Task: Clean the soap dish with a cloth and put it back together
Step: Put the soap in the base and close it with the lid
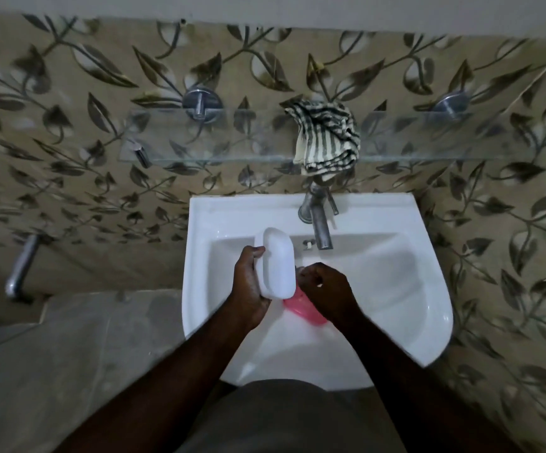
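Over the white sink point(428, 289), my left hand point(248, 289) grips the white outer part of the soap dish point(278, 263), tilted up on its edge. My right hand point(323, 289) has curled fingers around the pink inner part of the soap dish point(301, 308), which shows just below and between both hands. A striped black-and-cream cloth point(327, 138) lies bunched on the glass shelf above the tap, away from both hands.
A metal tap point(319, 223) stands at the sink's back edge. The glass shelf point(216, 148) runs across the leaf-patterned wall, held by round metal mounts point(202, 102). A chrome pipe fitting point(23, 266) sticks out at the left wall.
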